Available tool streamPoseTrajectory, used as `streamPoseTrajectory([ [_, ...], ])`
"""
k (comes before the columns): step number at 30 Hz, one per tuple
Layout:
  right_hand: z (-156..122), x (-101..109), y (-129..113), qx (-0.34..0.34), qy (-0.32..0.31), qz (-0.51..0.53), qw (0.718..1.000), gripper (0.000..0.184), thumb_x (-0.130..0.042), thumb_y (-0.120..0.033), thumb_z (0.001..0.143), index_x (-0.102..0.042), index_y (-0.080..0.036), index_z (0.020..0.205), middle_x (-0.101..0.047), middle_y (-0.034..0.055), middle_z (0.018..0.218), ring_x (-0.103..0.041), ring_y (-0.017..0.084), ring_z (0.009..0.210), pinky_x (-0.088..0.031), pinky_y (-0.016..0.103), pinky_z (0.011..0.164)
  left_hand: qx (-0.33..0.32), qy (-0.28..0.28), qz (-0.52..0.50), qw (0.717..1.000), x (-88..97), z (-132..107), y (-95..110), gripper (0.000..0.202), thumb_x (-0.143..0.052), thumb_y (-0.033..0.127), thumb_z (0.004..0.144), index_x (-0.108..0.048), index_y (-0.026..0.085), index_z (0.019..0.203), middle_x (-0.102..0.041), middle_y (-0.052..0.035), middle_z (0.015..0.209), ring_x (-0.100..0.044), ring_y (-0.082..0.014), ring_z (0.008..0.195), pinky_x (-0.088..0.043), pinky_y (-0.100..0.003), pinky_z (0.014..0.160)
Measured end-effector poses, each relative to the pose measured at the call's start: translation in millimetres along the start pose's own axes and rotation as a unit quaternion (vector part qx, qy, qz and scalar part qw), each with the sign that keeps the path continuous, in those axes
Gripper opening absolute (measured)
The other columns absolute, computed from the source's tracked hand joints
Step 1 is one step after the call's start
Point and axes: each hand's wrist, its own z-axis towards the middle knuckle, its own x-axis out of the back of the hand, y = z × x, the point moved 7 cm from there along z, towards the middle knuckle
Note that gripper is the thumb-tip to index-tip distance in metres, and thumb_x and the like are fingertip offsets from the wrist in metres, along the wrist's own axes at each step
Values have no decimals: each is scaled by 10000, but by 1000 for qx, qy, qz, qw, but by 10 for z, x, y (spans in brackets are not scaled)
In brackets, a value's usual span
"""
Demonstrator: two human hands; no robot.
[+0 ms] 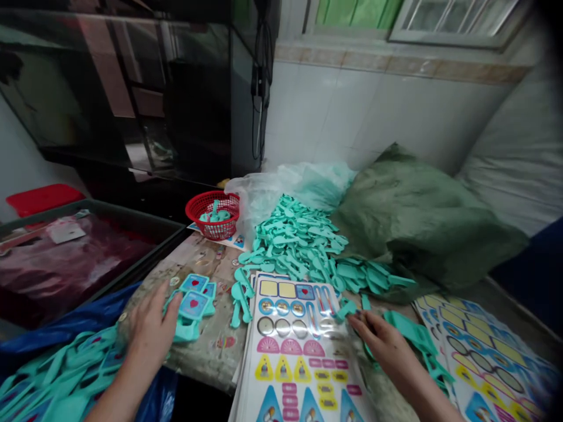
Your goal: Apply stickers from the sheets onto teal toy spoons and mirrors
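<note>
My left hand point(152, 325) is open, fingers apart, beside a small pile of teal plastic pieces with heart stickers point(193, 303) at the table's left edge. My right hand point(378, 331) is closed, with a small teal plastic piece point(346, 309) at its fingertips, by the right edge of a sticker sheet stack point(292, 328). The top sheet carries yellow squares, round, fan-shaped and triangular stickers; one heart square shows in its top row. Past the stack lies a large heap of loose teal plastic pieces point(297, 237). More teal pieces point(409, 331) lie right of my right hand.
A red basket point(213, 214) holds some teal pieces. Stickered pieces fill a blue bag point(65, 375) at lower left. A green sack point(426, 211) and clear plastic bag point(303, 179) stand behind. More sticker sheets point(484, 357) lie right; a dark crate point(88, 252) stands left.
</note>
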Motion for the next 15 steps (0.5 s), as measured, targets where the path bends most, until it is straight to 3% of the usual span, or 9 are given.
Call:
streamPoseTrajectory([
  [4, 486, 193, 183, -16, 20, -54, 998, 272, -480, -434, 802, -509, -216, 643, -467, -25, 578, -460, 151, 591, -345, 261, 560, -120, 29, 39, 992, -8, -293, 108, 472, -394, 454, 809, -565, 118, 1093, -582, -188, 1169, -504, -332, 1139, -329, -495, 1024],
  [6, 751, 204, 271, -34, 23, -86, 995, 178, -503, -354, 808, -590, -199, 805, -564, 6, 700, -513, 164, 664, -376, 274, 615, -146, 18, 15, 989, -40, -472, 147, 406, -409, 411, 840, -556, 146, 1109, -581, -152, 1164, -512, -288, 1127, -354, -457, 1018],
  [9, 1057, 179, 392, -72, 38, -137, 987, 208, -563, -306, 802, -591, -174, 960, -591, 33, 822, -527, 154, 696, -404, 307, 664, -190, -5, -9, 982, -108, -732, 247, 295, -439, 319, 859, -555, 215, 1109, -588, -84, 1156, -532, -232, 1102, -398, -402, 990],
  [12, 1201, 160, 428, -84, 48, -162, 982, 146, -557, -288, 812, -597, -183, 904, -562, 7, 776, -503, 144, 666, -389, 314, 659, -223, -35, -24, 974, -177, -927, 357, 251, -464, 247, 857, -579, 260, 1080, -621, -40, 1129, -569, -191, 1059, -451, -326, 939],
  [15, 1229, 218, 356, -67, 58, -152, 984, 61, -540, -231, 780, -589, -196, 769, -507, -5, 688, -472, 162, 639, -335, 314, 624, -217, -65, -48, 973, -220, -1028, 413, 226, -494, 219, 844, -619, 282, 1021, -669, -12, 1060, -614, -171, 992, -479, -275, 905],
])
